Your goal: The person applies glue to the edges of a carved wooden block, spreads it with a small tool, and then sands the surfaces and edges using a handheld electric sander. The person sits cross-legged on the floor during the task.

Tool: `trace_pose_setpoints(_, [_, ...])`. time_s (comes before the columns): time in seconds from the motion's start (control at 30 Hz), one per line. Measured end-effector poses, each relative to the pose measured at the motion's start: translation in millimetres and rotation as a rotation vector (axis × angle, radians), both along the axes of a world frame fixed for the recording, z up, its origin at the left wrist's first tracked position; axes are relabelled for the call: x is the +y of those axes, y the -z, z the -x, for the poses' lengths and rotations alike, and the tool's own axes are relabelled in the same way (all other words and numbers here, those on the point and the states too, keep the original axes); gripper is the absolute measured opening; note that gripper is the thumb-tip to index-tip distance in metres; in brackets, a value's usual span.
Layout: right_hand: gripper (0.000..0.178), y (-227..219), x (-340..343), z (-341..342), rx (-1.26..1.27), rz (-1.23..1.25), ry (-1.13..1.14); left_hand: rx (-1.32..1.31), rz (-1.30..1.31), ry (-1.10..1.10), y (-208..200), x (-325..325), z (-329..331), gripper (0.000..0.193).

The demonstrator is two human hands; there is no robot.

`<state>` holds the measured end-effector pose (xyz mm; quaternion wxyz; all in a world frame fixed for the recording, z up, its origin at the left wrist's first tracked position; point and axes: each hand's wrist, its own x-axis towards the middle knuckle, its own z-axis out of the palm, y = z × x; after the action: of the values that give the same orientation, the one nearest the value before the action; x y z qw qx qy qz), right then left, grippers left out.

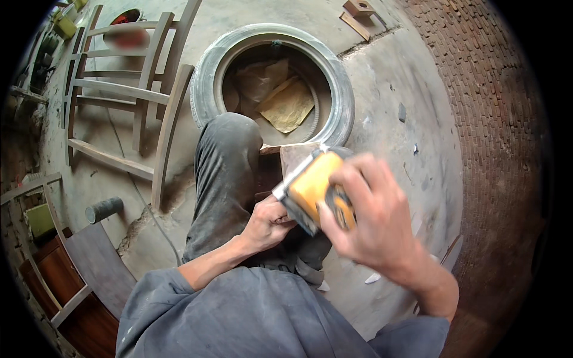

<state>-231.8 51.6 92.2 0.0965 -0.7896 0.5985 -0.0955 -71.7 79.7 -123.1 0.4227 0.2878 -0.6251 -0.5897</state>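
My right hand is wrapped round a yellow and black palm sander, tilted over my lap and slightly blurred. Its pale clamp edge and dark base face toward my left side. Close under the sander, my left hand is closed with its fingers curled. What it grips is hidden by the sander and my knees. A pale brown flat piece shows just beyond the sander, between my knees; most of it is covered.
In front of my knees lies a big tyre holding a yellowish sandpaper sheet. Wooden chair frames stand at the left, with a dark cylinder and a cable on the floor. Wood blocks lie far right, near brick paving.
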Motion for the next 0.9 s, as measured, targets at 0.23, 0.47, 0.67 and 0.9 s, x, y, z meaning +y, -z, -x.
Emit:
trace_pose_setpoints(0.23, [0.033, -1, 24, 5, 0.011, -0.03, 0.028, 0.061, 0.065, 0.006, 8, -1, 3, 0.025])
trace_pose_setpoints(0.47, [0.033, 8, -44, 15, 0.015, 0.081, -0.023, 0.037, -0.069, 0.054, -5, -5, 2, 0.027])
trace_pose_setpoints(0.67, [0.037, 0, 16, 12, -0.002, -0.011, -0.046, -0.027, -0.073, 0.058, 6, 0, -5, 0.023])
trace_pose_setpoints(0.9, [0.033, 1, -4, 13, 0.005, 0.036, -0.016, 0.016, 0.003, 0.071, 2, -2, -2, 0.02])
